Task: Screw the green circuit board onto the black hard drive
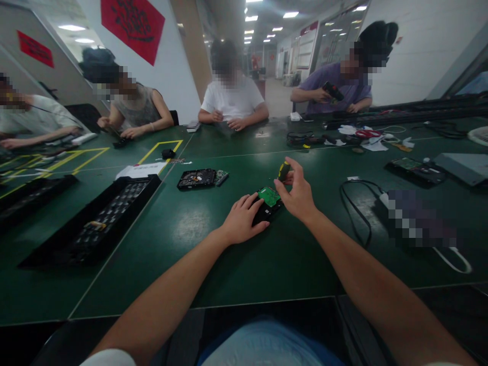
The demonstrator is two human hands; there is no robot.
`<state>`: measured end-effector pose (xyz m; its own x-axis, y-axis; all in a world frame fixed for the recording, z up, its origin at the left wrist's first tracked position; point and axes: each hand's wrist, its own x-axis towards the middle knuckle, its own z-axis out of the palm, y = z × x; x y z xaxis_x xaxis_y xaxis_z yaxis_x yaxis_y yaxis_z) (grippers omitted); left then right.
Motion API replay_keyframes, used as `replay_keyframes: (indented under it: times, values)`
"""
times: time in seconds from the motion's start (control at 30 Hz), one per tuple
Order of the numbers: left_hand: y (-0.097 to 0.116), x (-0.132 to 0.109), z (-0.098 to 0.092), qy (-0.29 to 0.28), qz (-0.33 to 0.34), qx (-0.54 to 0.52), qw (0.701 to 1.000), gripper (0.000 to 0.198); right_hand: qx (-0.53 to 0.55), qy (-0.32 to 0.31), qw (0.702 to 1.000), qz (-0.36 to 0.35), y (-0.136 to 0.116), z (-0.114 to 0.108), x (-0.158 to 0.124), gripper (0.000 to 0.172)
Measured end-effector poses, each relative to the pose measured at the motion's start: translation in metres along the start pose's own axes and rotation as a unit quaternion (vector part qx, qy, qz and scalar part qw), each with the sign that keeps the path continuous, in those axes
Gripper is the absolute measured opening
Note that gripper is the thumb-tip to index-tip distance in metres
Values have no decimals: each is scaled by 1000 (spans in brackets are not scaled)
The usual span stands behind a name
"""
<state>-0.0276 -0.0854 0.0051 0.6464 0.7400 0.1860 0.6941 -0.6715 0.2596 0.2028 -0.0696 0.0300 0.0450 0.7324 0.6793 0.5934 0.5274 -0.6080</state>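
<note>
A black hard drive [263,214] with a green circuit board [270,195] facing up lies on the table in front of me. My left hand [244,218] holds it down, thumb along its near edge and fingers over its left side, hiding part of it. In my right hand [297,193] is a screwdriver [283,170] with a yellow and black handle, gripped between thumb and fingers above the far right part of the board. The screwdriver's tip is too small to make out. Farther left lies a second hard drive [196,179], with a small loose circuit board [221,177] beside it.
Long black trays [95,223] stand on the left. To the right are a cable [362,231], a blurred-out object [417,218], another opened drive [417,170] and a grey box [463,168]. Several people sit across the green table [183,274], one holding a power tool [333,91].
</note>
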Motion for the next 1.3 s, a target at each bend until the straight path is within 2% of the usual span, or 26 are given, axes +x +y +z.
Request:
replay_keyframes:
  times: [0.17,0.53,0.9,1.3]
  values:
    - [2,0,-2,0,1,7,1000,78,-24,0,1000,-3,0,-1,1,73]
    - [-1,1,0,-1,0,1,1000,81,-5,-31,1000,-2,4,2,-2,79]
    - [-1,0,2,3,-1,-2,1000,80,6,-19,1000,-12,0,1,-2,72]
    - [0,0,-1,1,-1,0,1000,79,-52,28,998,-21,1,-1,1,66]
